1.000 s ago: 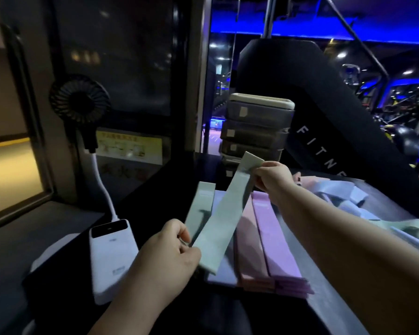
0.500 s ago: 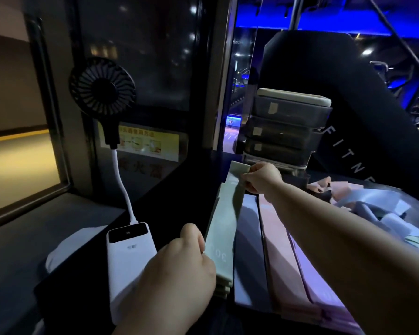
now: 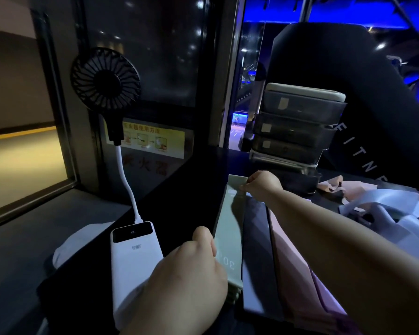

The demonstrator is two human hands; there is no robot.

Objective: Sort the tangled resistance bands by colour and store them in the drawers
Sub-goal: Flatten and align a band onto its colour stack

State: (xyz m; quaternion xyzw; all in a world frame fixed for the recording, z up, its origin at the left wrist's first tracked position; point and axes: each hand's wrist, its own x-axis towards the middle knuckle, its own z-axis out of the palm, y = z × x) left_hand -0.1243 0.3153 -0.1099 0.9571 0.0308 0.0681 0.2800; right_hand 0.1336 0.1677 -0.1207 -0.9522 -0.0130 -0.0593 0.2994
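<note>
The far end of a pale green resistance band (image 3: 229,226) is pinched by the right hand (image 3: 261,186); its near end is gripped by the left hand (image 3: 191,269), fingers curled. The band is laid flat on a green stack on the dark tabletop (image 3: 194,189), just beside grey-blue bands (image 3: 255,250) and pink bands (image 3: 292,264). Tangled bands (image 3: 385,206) are heaped to the right, near a drawer unit (image 3: 298,126). A white power bank (image 3: 133,259) is seen to the left.

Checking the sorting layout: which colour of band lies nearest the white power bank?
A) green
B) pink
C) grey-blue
A: the green band lies leftmost, right beside the power bank, with the grey-blue pile and the pink pile farther right.
</note>
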